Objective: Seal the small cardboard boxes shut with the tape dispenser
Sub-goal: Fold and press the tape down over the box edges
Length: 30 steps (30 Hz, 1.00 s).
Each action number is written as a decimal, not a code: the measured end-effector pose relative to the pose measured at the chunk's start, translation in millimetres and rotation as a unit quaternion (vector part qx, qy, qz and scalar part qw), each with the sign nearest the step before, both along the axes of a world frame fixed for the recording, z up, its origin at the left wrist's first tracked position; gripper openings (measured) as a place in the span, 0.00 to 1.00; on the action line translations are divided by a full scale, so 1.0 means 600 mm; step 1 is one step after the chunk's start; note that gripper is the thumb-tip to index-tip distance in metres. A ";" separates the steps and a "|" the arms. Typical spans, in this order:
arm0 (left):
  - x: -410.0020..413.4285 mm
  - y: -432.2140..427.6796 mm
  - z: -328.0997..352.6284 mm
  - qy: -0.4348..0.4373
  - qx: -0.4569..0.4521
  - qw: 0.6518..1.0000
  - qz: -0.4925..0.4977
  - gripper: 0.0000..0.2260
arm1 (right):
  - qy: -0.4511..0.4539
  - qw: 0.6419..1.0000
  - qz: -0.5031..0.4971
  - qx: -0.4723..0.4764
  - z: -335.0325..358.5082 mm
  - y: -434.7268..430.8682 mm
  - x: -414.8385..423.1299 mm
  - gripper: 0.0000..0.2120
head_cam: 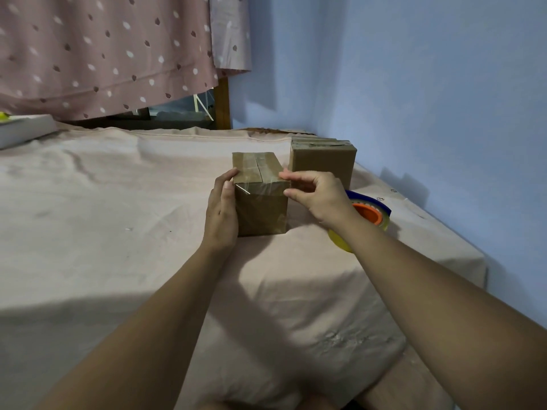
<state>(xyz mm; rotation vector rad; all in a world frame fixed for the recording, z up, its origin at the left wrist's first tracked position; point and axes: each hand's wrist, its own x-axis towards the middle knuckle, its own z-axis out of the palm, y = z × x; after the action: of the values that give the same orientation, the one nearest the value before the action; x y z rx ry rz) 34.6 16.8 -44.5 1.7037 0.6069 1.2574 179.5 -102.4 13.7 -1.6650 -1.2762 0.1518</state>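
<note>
Head view. A small cardboard box point(260, 193) stands upright on a bed covered by a pinkish sheet point(118, 202), right of the scene's centre. Clear tape point(256, 170) runs over its top flaps, across the centre seam, and folds down onto the near face. The left hand point(222, 211) lies flat against the box's left side, fingers extended upward and the thumb touching the top left corner; its grip is a loose, flat-handed brace on the box, not a clench. The right hand point(313, 193) sits at the box's upper right edge, thumb and fingertips pinched at the tape end where it wraps over that corner; the remaining fingers are curled. The box thus lies between the two hands, touching both. A second cardboard box point(324, 161), already taped on top, stands just beyond and to the right, near the blue wall point(414, 84). The tape dispenser point(370, 214), blue and yellow with an orange hub, lies on the sheet beneath the right wrist, partly hidden. A spotted curtain point(103, 54) hangs at the far left.
</note>
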 end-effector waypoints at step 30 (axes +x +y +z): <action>0.002 -0.007 0.063 0.209 0.444 0.861 0.135 0.14 | -0.105 0.992 -0.058 0.043 -0.014 0.016 -0.007 0.15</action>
<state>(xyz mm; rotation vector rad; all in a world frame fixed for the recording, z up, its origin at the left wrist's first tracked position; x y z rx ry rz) 35.5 12.5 -6.4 2.7914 0.5561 1.4939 175.6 -92.6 5.6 -1.7105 -1.3166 -0.1509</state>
